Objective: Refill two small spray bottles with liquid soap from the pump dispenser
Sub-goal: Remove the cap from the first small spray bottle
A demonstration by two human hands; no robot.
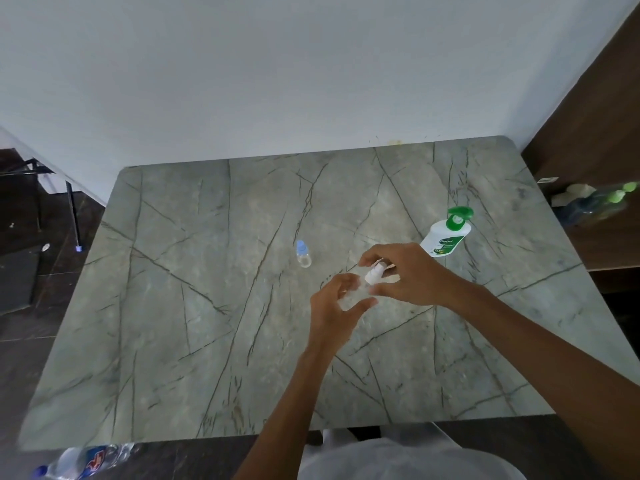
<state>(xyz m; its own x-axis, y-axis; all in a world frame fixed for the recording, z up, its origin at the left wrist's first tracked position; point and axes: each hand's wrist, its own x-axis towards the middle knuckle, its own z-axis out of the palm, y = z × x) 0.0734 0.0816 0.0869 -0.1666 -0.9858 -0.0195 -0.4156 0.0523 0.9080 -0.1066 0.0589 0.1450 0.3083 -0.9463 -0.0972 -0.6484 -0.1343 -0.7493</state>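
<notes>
A small clear spray bottle with a white spray top (372,277) is held between both hands above the middle of the grey marble table (173,306). My left hand (332,306) curls its fingers round the clear body. My right hand (405,275) pinches the white top from above. A second small clear spray bottle with a blue cap (303,254) stands upright to the left of the hands. The white soap pump dispenser with a green pump head (448,235) stands to the right, behind my right hand.
A white wall runs behind the table. Dark bottles with green caps (595,202) sit on a dark shelf at the right. A plastic water bottle (86,462) lies on the floor at the lower left. A black stand (71,206) is at the left.
</notes>
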